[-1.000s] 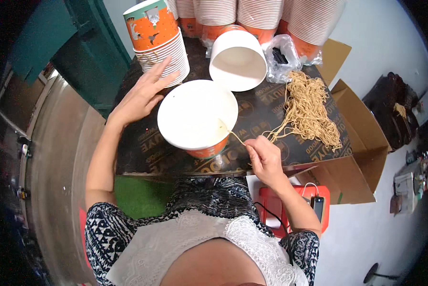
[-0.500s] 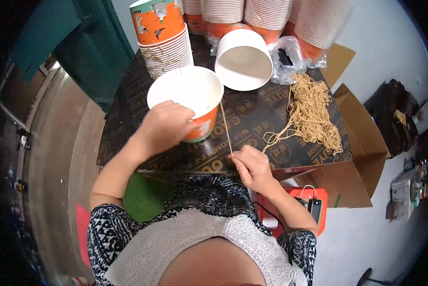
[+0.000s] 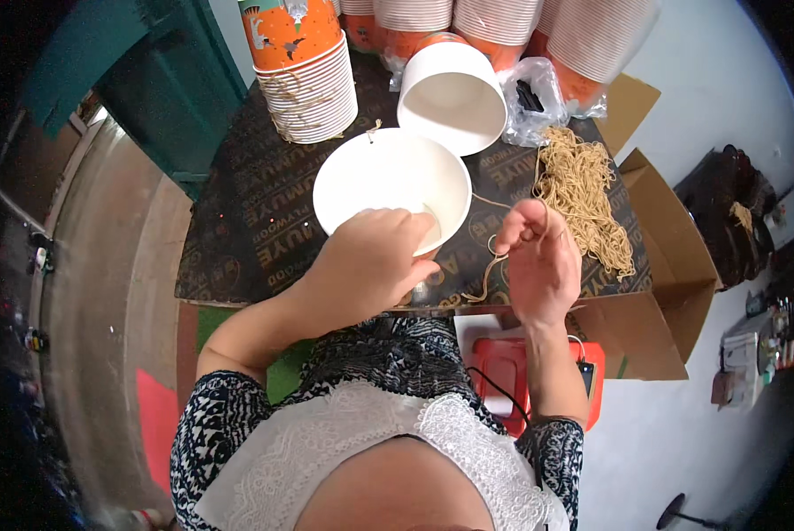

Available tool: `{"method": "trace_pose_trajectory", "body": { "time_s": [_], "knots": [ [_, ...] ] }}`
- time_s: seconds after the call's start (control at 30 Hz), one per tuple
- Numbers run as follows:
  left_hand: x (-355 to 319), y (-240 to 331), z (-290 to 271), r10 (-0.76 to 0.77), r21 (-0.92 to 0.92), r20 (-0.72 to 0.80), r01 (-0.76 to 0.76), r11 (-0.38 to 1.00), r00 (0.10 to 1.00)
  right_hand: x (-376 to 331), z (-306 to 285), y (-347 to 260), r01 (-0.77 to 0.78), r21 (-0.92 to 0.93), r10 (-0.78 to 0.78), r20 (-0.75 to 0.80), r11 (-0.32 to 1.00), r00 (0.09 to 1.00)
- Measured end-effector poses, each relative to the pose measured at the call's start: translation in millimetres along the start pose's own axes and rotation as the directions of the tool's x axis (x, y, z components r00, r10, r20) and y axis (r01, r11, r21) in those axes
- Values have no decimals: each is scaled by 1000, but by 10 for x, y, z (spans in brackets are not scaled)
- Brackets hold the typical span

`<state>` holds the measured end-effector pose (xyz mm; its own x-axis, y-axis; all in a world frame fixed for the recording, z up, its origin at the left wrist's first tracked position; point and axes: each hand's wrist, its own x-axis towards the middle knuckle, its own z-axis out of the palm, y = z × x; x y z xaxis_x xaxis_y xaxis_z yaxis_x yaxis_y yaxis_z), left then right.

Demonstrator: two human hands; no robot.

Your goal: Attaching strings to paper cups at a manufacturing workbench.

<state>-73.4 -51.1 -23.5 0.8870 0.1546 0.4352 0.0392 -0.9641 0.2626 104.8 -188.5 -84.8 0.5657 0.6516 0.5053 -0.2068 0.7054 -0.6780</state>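
Hands first: the left hand (image 3: 372, 257) is clasped over the near rim of a white paper bowl (image 3: 388, 190), fingers curled over the lip and into the inside, which steadies the bowl and tips its mouth up toward the person. The right hand (image 3: 538, 257) is raised just beside the bowl on its right, palm turned inward, with a length of tan string (image 3: 490, 270) pinched between thumb and fingers; the string loops below the hand and a thin run of it crosses toward the bowl's rim. Whether it is already tied to the bowl cannot be told.

The bowl sits near the middle of the dark board table (image 3: 246, 230), close to its near edge. A tangled heap of the same string (image 3: 583, 190) lies toward the right edge, within easy reach of the right hand, probably so single strands can be drawn off. A second white bowl (image 3: 454, 93) lies tipped on its side just beyond the first. At the far left corner stands a stack of orange printed bowls (image 3: 304, 62), and more stacks line the far edge. A clear plastic bag (image 3: 534, 102) lies at the far right. An open cardboard box (image 3: 658, 265) sits against the right edge, and a red case (image 3: 512, 380) rests below the near edge
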Motion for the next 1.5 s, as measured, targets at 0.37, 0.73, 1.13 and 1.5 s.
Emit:
{"method": "trace_pose_trajectory", "body": {
  "time_s": [0.37,0.73,1.13,1.5],
  "knots": [
    [147,150,93,105,-8,-260,-111,994,960,-42,194,-23,229,-653,-43,289,722,957],
    [438,196,284,-24,-125,-503,-45,991,864,129,266,-70,406,-660,-113,440,632,891],
    [198,-128,-384,-493,-707,-172,242,664,853,754,362,-206,368,-649,-74,434,666,898],
    [-347,210,-634,-337,-443,-127,250,861,933,214,816,-201,496,-548,-237,476,674,847]
  ]
}}
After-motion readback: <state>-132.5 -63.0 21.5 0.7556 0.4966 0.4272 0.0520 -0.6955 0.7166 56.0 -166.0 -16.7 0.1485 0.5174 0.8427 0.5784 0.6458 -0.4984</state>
